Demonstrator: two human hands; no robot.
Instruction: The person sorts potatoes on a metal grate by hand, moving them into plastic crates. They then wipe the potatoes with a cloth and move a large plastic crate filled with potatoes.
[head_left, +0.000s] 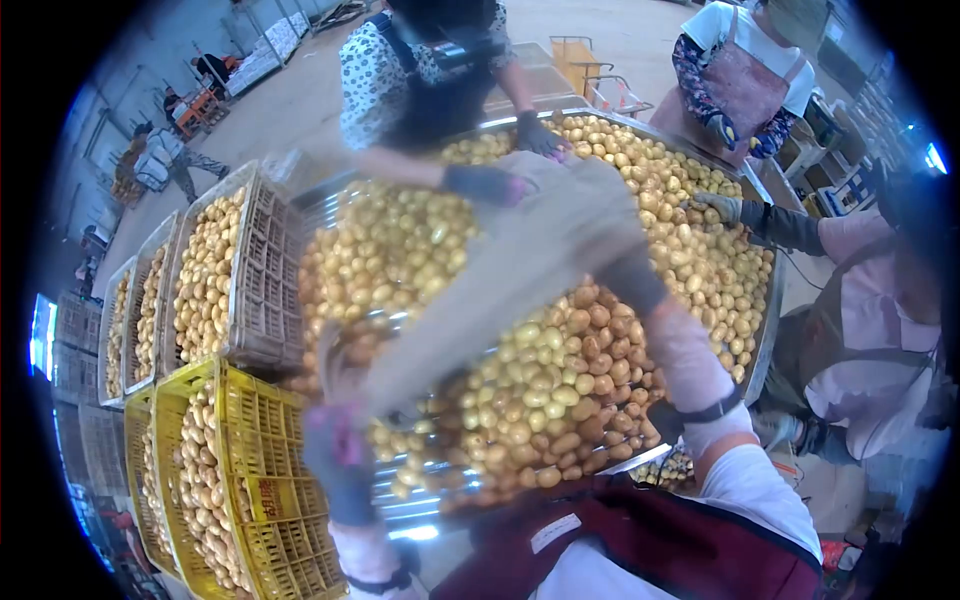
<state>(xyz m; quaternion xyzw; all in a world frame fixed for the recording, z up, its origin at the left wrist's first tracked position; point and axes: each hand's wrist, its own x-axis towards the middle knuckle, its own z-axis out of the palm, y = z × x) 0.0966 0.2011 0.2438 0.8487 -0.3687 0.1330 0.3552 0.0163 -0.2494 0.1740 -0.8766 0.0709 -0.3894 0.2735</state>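
A long grey-beige cloth [480, 290], smeared by motion, stretches diagonally over a metal table [420, 510] heaped with potatoes [530, 390]. My left hand [338, 455], in a grey glove with pink fingertips, is closed on the cloth's near left end. At the far right end, my right hand [628, 275], in a dark glove, grips the cloth, its fingers largely hidden. Across the table, a person's two gloved hands [510, 187] are at the cloth's far edge.
Yellow crates [285, 455] and grey crates [268, 270] full of potatoes stand along the left. One co-worker's gloved hand [718, 207] reaches over the potatoes from the right. Another person in an apron [745, 75] stands at the far right corner. Behind is a yellow cart [575, 65].
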